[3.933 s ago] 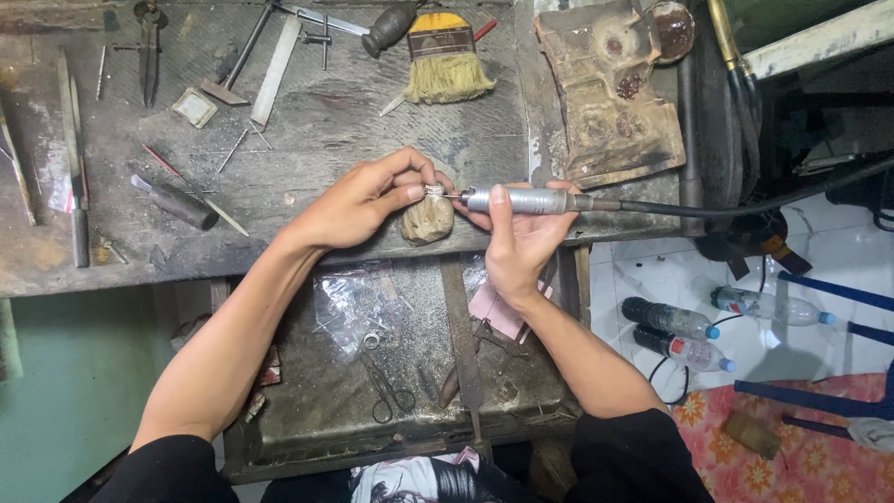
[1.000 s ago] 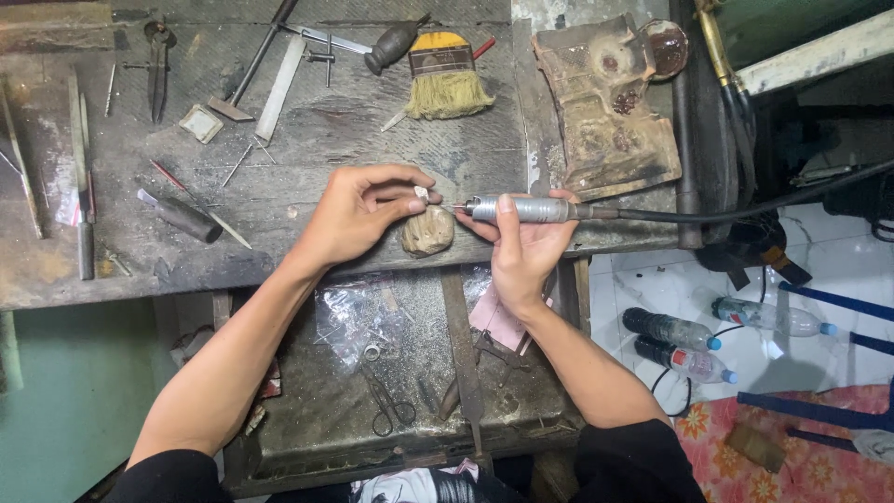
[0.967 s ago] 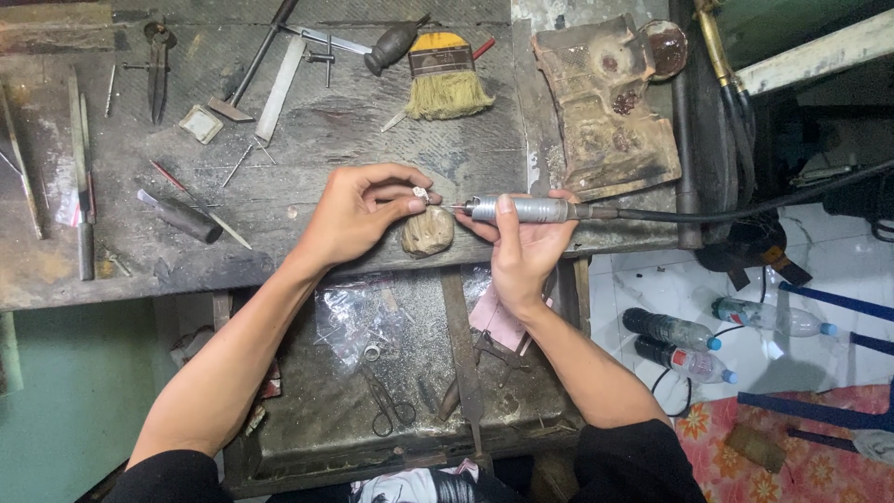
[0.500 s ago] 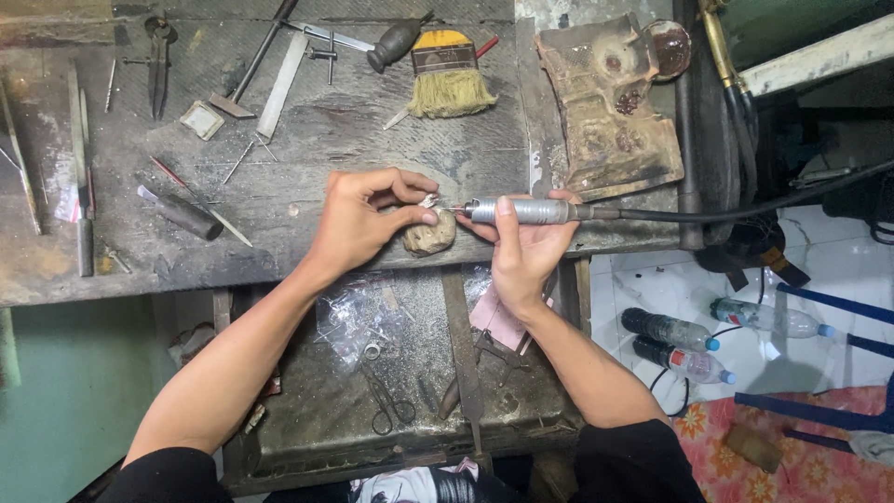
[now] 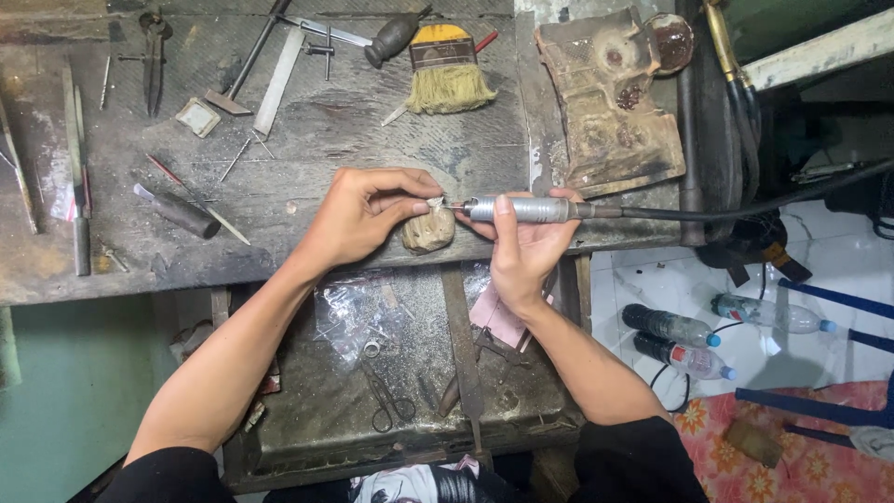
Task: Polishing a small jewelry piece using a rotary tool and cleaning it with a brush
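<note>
My left hand (image 5: 358, 216) pinches a tiny metal piece (image 5: 435, 200) between thumb and fingertips, resting it over a worn tan wooden peg (image 5: 427, 230) at the bench's front edge. My right hand (image 5: 523, 244) grips a silver rotary handpiece (image 5: 517, 209), held level, its tip touching the small piece. A black flexible shaft (image 5: 745, 207) runs from the handpiece off to the right.
The grimy workbench (image 5: 307, 140) carries files, pliers (image 5: 152, 47), a yellow-handled brush (image 5: 449, 74) and a charred block (image 5: 610, 102). Below hangs a tray (image 5: 391, 391) with scissors and plastic bags. Plastic bottles (image 5: 670, 326) lie on the white floor at right.
Both hands stay at the peg with the handpiece tip on the small piece; the view has shifted slightly, and my left fingers have adjusted their pinch a little.
</note>
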